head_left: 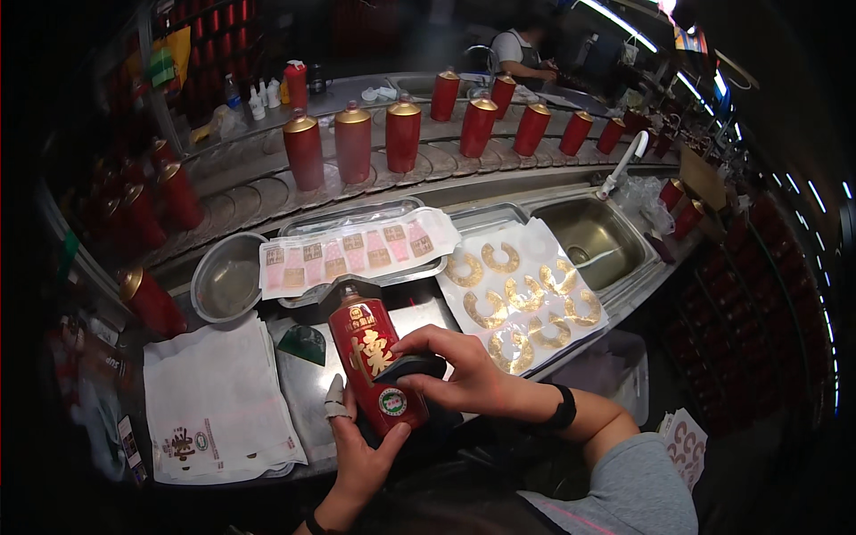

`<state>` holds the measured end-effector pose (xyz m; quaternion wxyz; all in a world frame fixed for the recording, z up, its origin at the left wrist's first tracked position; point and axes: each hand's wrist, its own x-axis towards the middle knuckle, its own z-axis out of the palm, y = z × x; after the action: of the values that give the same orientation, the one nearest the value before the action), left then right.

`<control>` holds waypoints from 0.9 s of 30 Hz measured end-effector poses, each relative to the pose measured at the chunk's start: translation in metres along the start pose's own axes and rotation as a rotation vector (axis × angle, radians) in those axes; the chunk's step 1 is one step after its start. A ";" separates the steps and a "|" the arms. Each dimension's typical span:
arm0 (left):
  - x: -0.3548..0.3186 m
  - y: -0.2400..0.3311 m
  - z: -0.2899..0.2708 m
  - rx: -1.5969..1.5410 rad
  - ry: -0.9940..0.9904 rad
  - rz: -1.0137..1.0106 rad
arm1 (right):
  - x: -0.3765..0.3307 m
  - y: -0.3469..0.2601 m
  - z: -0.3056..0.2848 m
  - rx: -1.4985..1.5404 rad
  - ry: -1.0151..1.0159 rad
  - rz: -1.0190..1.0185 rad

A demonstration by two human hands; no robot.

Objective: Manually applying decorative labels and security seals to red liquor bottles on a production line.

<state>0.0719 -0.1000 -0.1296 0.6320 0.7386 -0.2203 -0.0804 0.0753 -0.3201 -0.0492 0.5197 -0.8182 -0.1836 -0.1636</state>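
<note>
A red bottle [360,343] with gold lettering and a round green-and-white label lies tilted in front of me, its neck pointing away. My left hand [361,459] grips its lower end, thumb on the near edge and a wrapped finger along the left side. In my right hand [468,374] a dark flat scraper [412,367] is pinched between thumb and fingers, against the bottle's front beside the gold lettering. The bottle's underside and some left fingers are hidden. Left of the bottle, a dark green flat piece [301,345] lies on the metal table [308,401].
Printed white sheets [218,392] lie at left, beside a metal bowl [228,278]. A label strip [357,254] rests on a tray; a sheet of gold crescents [522,303] borders the sink [593,241]. Red bottles [403,135] line the conveyor [428,165]. A person [522,53] sits beyond.
</note>
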 end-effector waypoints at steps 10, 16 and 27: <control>0.002 -0.002 0.001 0.146 0.007 0.007 | 0.007 -0.013 0.010 -0.082 -0.246 -0.191; 0.000 0.000 0.003 0.129 0.079 0.041 | 0.072 0.026 0.013 -0.257 -0.179 -0.396; 0.001 0.002 -0.001 0.146 0.013 -0.012 | 0.033 0.005 0.004 -0.146 -0.116 -0.152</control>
<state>0.0732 -0.0997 -0.1273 0.5772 0.7847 -0.2171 -0.0629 0.1069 -0.3145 -0.0396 0.4331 -0.8458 -0.2623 -0.1681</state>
